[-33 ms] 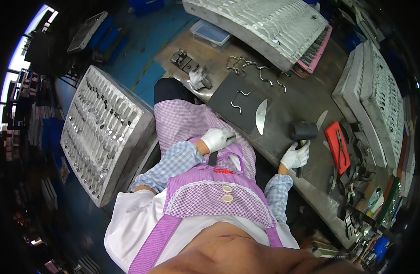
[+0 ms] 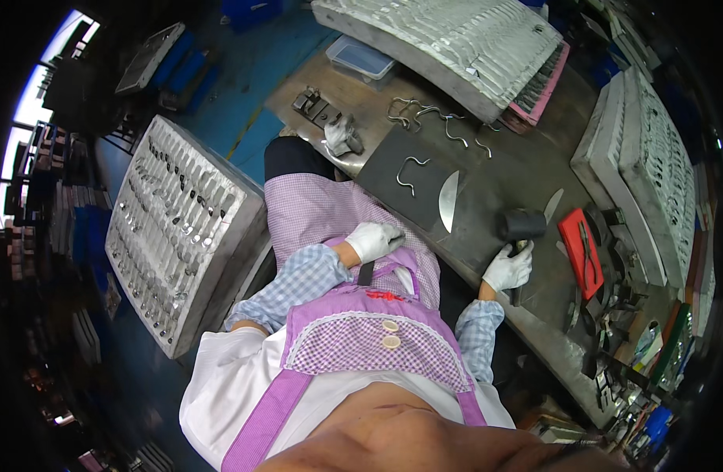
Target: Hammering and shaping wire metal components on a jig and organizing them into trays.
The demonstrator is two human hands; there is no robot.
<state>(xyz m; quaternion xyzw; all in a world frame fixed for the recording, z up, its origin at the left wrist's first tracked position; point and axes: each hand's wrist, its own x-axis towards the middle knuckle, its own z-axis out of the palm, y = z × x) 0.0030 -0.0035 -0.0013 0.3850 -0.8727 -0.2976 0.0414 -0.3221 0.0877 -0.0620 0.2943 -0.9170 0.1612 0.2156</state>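
Note:
My right hand (image 2: 508,268), in a white glove, is wrapped round the handle of a mallet at the near edge of the workbench. The mallet's black head (image 2: 522,224) rests on the bench top just beyond the fingers. On my lap, against the purple checked apron (image 2: 314,208), lies my left hand (image 2: 374,241), also gloved, with its fingers curled in; anything inside them is hidden. A curved metal blade (image 2: 448,202) sits at the edge of a dark mat (image 2: 391,153). One bent metal rod (image 2: 409,175) lies on that mat.
Several bent rods (image 2: 453,130) lie farther back on the bench (image 2: 487,185). A red tray (image 2: 575,263) with a pliers-like tool stands right of the mallet. Large racks of metal parts flank me at left (image 2: 192,228), back (image 2: 448,51) and right (image 2: 652,181). A lidded plastic box (image 2: 361,59) sits behind.

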